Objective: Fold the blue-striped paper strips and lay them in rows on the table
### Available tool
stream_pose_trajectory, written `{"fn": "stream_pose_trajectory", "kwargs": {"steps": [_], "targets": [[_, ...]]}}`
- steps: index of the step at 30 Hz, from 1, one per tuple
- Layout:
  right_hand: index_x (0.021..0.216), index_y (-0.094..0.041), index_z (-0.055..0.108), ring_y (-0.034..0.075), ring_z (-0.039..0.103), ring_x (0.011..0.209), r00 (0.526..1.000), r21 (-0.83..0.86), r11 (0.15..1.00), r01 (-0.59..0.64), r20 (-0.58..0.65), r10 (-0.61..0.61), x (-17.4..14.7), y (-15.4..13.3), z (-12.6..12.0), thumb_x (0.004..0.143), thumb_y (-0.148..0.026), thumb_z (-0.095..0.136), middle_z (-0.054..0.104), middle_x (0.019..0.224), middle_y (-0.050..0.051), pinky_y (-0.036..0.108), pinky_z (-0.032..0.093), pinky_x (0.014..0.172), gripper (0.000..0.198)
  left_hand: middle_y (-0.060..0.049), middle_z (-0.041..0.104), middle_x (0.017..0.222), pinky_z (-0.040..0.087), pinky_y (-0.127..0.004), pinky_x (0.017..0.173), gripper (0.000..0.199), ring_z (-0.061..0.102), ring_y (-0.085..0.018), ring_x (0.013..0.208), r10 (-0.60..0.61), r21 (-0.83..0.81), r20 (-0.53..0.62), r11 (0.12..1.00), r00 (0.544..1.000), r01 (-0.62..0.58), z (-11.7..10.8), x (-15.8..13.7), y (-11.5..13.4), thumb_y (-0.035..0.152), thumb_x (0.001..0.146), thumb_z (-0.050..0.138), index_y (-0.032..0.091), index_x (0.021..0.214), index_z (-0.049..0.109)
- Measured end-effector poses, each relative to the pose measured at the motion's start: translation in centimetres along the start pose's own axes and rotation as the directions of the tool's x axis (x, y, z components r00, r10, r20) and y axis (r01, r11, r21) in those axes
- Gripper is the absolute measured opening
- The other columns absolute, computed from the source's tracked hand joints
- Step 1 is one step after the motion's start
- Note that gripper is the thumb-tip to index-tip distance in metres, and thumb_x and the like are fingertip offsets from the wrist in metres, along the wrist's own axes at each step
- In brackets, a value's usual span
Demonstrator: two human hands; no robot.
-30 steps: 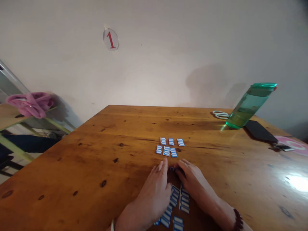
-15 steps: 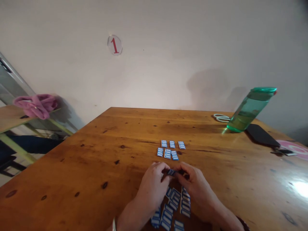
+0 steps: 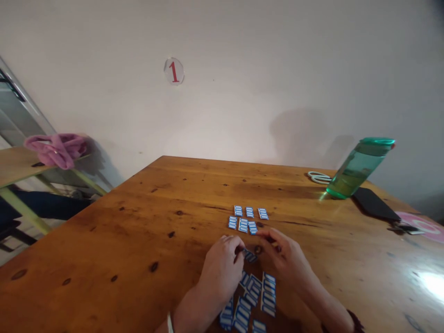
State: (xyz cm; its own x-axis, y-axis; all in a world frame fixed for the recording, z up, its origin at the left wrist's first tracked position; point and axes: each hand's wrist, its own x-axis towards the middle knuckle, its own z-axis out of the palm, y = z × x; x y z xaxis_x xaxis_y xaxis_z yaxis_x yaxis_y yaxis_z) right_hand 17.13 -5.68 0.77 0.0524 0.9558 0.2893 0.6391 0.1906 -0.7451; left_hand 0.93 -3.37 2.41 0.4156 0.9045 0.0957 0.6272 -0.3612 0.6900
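Note:
My left hand point(image 3: 224, 263) is closed in a pinch on a small blue-and-white striped piece point(image 3: 250, 255), held above the table and partly hidden by the fingers. My right hand point(image 3: 286, 254) reaches forward with fingertips close together at the lower edge of a laid-out striped piece point(image 3: 252, 227); anything between them is too small to make out. Beside that one lie two more pieces, with a row of three striped pieces point(image 3: 249, 212) behind. Under and between my wrists is a loose, overlapping pile of larger striped strips point(image 3: 242, 314), partly covered by my left arm.
On the wooden table point(image 3: 114, 249), a tilted green bottle point(image 3: 359, 169) stands at the right by a black phone-like slab point(image 3: 374, 203), a pale looped cable point(image 3: 317, 177) and a pink round mat point(image 3: 425, 224). A pink fuzzy item point(image 3: 57, 150) sits on another table at left.
My right hand has moved away from the piece both hands held, forward to the laid-out pieces. My left hand keeps the held piece. The view has tilted slightly.

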Motion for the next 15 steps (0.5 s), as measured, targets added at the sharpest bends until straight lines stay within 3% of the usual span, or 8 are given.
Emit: {"fn": "stream_pose_trajectory", "kwargs": {"steps": [2, 6, 12, 15], "targets": [[0.09, -0.017, 0.059, 0.019, 0.059, 0.076, 0.996, -0.139, 0.987, 0.078, -0.035, -0.084, 0.6, 0.6, -0.5, 0.085, -0.025, 0.04, 0.064, 0.086, 0.007, 0.028, 0.046, 0.064, 0.022, -0.003, 0.062, 0.079, 0.04, -0.027, 0.071, 0.018, 0.056, -0.016, 0.078, 0.005, 0.013, 0.008, 1.0, 1.0, -0.005, -0.1, 0.0, 0.1, 0.009, 0.075, 0.043, 0.018, 0.075, 0.058], [0.089, -0.018, 0.061, 0.02, 0.057, 0.083, 0.982, -0.336, 0.924, 0.183, 0.014, -0.19, 1.9, 0.8, -1.6, 0.087, -0.021, 0.036, 0.062, 0.089, 0.008, 0.032, 0.044, 0.074, 0.025, -0.004, 0.062, 0.079, 0.04, -0.028, 0.071, 0.019, 0.056, -0.017, 0.078, 0.012, 0.038, 0.005, 0.999, 1.0, -0.012, -0.2, 0.1, 0.2, 0.009, 0.076, 0.042, 0.018, 0.075, 0.059], [0.094, -0.023, 0.064, 0.021, 0.053, 0.085, 0.964, -0.55, 0.793, 0.263, 0.183, -0.192, 3.3, -0.4, -2.3, 0.082, -0.006, 0.038, 0.06, 0.091, 0.006, 0.033, 0.042, 0.073, 0.033, -0.004, 0.063, 0.08, 0.04, -0.028, 0.072, 0.019, 0.056, -0.017, 0.079, 0.007, 0.068, -0.009, 0.998, 1.0, -0.006, -0.2, 0.2, -0.1, 0.009, 0.076, 0.043, 0.018, 0.076, 0.06], [0.096, -0.028, 0.064, 0.025, 0.047, 0.106, 0.954, -0.622, 0.727, 0.29, 0.251, -0.166, 3.6, -0.6, -2.2, 0.08, -0.004, 0.04, 0.057, 0.108, 0.007, 0.037, 0.042, 0.078, 0.037, -0.004, 0.063, 0.08, 0.041, -0.028, 0.071, 0.018, 0.056, -0.017, 0.078, 0.01, 0.078, -0.011, 0.997, 1.0, -0.009, -0.1, 0.1, -0.2, 0.011, 0.077, 0.043, 0.019, 0.076, 0.06]]}}
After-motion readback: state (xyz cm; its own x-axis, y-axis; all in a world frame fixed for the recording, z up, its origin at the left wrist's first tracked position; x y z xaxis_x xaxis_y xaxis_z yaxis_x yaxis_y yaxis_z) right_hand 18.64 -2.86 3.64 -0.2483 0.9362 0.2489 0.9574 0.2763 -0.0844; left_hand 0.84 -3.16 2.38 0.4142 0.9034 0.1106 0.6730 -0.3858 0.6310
